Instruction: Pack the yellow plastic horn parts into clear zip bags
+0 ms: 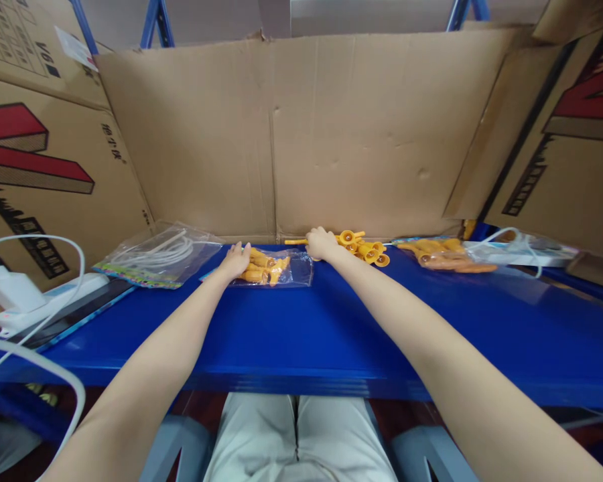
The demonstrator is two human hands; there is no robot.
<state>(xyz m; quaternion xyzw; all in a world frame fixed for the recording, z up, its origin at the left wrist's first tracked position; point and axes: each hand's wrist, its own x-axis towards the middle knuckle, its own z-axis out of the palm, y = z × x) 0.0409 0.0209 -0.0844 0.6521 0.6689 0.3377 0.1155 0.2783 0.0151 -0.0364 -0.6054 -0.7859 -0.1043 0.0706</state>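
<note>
While my left hand [237, 260] rests on the left end of the clear bag of yellow pieces [297, 269], whether it grips the plastic I cannot tell. My right hand [320, 244] curls at the left end of the loose yellow cup-ended pieces [369, 249], its grip unclear. Open blue counter [301, 328] runs from both to the front edge; a cardboard panel [356, 134] closes the back. A bagged white cable [168, 253] and power strip [70, 294] crowd the left, another filled bag [445, 254] the right.
</note>
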